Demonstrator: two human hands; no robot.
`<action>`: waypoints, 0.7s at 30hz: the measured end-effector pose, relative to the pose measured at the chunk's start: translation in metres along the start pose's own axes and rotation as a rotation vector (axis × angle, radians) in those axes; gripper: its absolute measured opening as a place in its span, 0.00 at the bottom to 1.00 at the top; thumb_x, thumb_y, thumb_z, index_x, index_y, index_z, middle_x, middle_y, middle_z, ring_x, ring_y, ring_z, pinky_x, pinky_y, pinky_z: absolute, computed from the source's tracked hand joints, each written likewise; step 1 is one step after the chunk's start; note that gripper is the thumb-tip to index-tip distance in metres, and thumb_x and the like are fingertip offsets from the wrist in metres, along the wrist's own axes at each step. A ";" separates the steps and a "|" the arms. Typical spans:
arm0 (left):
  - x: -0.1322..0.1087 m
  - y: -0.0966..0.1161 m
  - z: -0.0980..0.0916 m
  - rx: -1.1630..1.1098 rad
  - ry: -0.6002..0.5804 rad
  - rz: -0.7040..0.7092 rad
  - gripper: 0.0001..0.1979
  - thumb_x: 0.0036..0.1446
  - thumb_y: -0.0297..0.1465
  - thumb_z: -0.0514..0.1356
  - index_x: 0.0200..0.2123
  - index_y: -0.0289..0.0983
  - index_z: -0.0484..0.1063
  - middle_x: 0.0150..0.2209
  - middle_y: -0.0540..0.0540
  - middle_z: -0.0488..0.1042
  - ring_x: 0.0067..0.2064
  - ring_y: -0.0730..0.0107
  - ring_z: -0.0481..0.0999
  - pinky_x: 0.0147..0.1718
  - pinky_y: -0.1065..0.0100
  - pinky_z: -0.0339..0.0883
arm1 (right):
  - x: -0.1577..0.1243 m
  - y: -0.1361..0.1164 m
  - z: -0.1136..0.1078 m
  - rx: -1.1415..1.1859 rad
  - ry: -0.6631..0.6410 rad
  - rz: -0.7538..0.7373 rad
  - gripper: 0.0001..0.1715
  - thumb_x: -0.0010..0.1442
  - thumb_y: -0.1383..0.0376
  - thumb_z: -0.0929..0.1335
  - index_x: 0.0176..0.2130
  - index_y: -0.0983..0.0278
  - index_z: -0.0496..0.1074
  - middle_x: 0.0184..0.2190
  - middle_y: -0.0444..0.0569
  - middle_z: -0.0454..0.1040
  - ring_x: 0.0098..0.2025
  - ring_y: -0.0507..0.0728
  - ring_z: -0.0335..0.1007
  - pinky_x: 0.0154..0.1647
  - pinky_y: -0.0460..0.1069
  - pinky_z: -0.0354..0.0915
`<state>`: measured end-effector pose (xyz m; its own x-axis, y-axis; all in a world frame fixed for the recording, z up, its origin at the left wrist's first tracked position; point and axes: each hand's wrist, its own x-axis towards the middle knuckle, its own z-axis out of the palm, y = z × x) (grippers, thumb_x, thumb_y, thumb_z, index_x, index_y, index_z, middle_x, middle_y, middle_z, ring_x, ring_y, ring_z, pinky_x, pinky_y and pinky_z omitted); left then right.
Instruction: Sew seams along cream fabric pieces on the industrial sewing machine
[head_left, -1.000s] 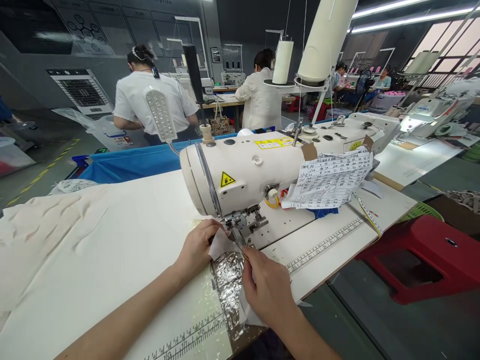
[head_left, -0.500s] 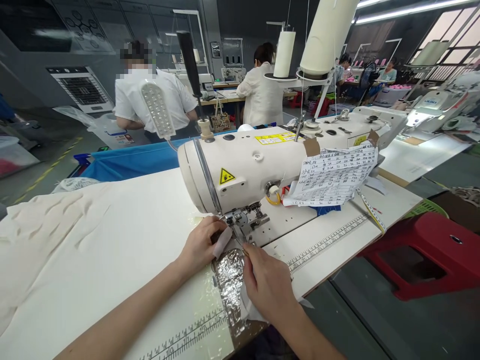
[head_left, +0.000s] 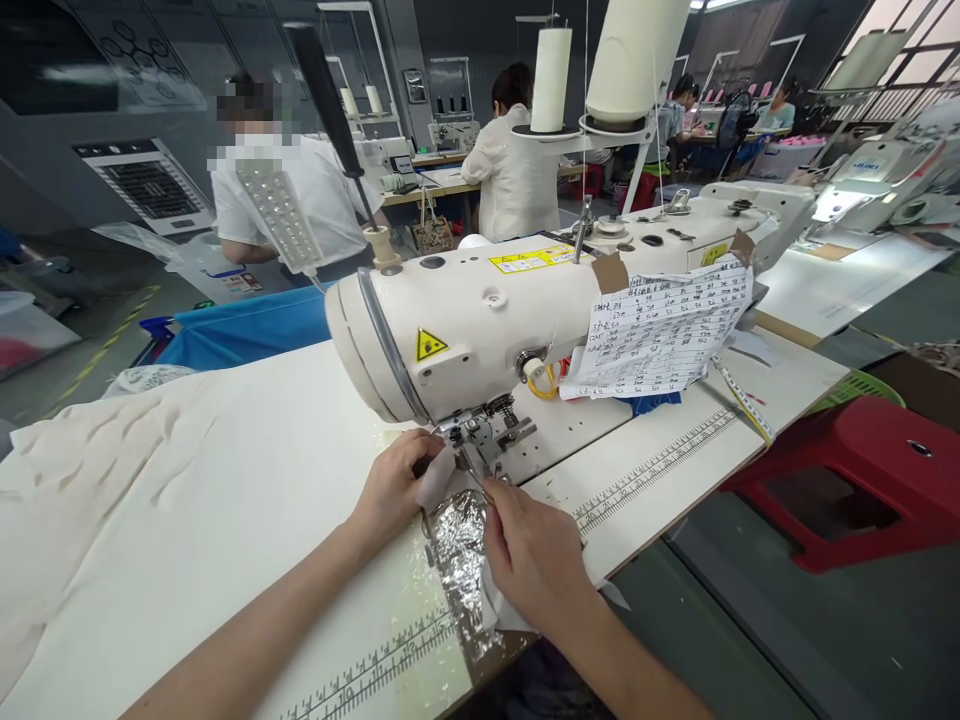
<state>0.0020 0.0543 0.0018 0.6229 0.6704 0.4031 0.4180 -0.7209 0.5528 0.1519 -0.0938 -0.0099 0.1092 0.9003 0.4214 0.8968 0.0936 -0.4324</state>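
Observation:
A white sewing machine [head_left: 465, 320] stands across the table, its needle area [head_left: 469, 435] low at the centre. Just left of it, my left hand [head_left: 394, 485] is closed on a small piece of pale fabric [head_left: 437, 480]. My right hand [head_left: 536, 550] is closed in front of the needle area, fingertips together at a thin metal part whose kind I cannot make out. More pale fabric [head_left: 504, 608] hangs beneath my right hand. Shiny silver film [head_left: 461, 550] covers the table surface between both hands.
Pale fabric pieces [head_left: 97, 470] lie on the left of the white table [head_left: 285, 520]. Handwritten paper sheets [head_left: 660, 330] hang on the machine. A tape measure [head_left: 742, 400] and a red stool [head_left: 862, 490] are at right. People sit at machines behind.
The view has shifted slightly, so the machine appears further left. Both hands stay by the needle area, still closed, with little visible movement.

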 end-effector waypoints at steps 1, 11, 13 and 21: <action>0.000 0.001 0.000 0.011 0.012 0.035 0.14 0.64 0.38 0.55 0.28 0.39 0.69 0.33 0.47 0.76 0.36 0.68 0.76 0.36 0.67 0.72 | 0.000 0.000 0.000 -0.001 -0.002 0.003 0.18 0.67 0.71 0.60 0.53 0.68 0.71 0.39 0.53 0.80 0.33 0.60 0.78 0.27 0.51 0.65; -0.003 -0.004 0.004 0.187 -0.023 0.338 0.11 0.68 0.33 0.53 0.36 0.37 0.72 0.38 0.42 0.76 0.40 0.64 0.75 0.39 0.64 0.75 | 0.003 -0.002 0.002 -0.069 -0.030 -0.007 0.18 0.68 0.71 0.60 0.55 0.70 0.70 0.38 0.55 0.80 0.31 0.59 0.78 0.24 0.50 0.65; -0.002 -0.003 -0.001 0.180 -0.074 0.337 0.11 0.68 0.33 0.54 0.36 0.36 0.74 0.39 0.41 0.76 0.41 0.64 0.75 0.39 0.63 0.75 | 0.001 -0.004 0.001 -0.080 -0.012 -0.012 0.18 0.67 0.72 0.61 0.54 0.71 0.69 0.38 0.56 0.80 0.31 0.60 0.78 0.25 0.50 0.65; -0.012 0.014 -0.014 0.403 -0.275 0.389 0.19 0.66 0.22 0.47 0.49 0.31 0.76 0.48 0.34 0.74 0.46 0.56 0.73 0.41 0.58 0.77 | -0.080 0.004 -0.040 0.294 -0.142 0.095 0.09 0.71 0.66 0.58 0.44 0.58 0.65 0.22 0.41 0.70 0.20 0.56 0.69 0.19 0.47 0.57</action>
<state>-0.0086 0.0384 0.0153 0.9047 0.3142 0.2877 0.3094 -0.9488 0.0631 0.1643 -0.1825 -0.0133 0.1067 0.9592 0.2617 0.7214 0.1064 -0.6842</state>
